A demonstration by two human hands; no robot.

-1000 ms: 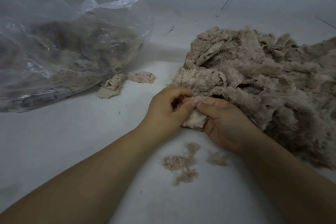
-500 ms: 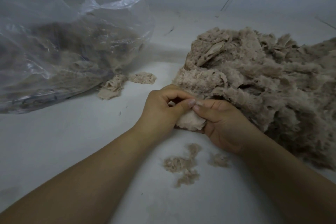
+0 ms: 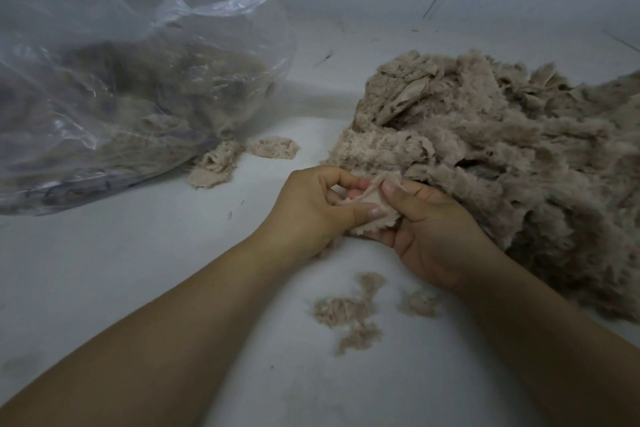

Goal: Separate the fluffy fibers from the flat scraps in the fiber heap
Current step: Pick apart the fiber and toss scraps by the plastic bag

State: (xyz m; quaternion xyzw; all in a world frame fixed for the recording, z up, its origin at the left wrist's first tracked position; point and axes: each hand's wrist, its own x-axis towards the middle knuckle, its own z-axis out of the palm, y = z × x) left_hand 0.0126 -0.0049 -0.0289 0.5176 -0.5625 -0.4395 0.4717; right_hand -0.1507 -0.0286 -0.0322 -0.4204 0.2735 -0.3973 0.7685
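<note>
Fiber heap (image 3: 502,149): shaggy, matted, beige-brown

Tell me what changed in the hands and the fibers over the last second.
Both hands kept pinching the scrap; the left hand and right hand drew their thumbs apart, spreading it flatter. The fiber heap, plastic bag and loose tufts stayed put.

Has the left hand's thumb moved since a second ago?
Yes. The left hand has slid its thumb toward the person, lower on the scrap, away from the heap.
</note>
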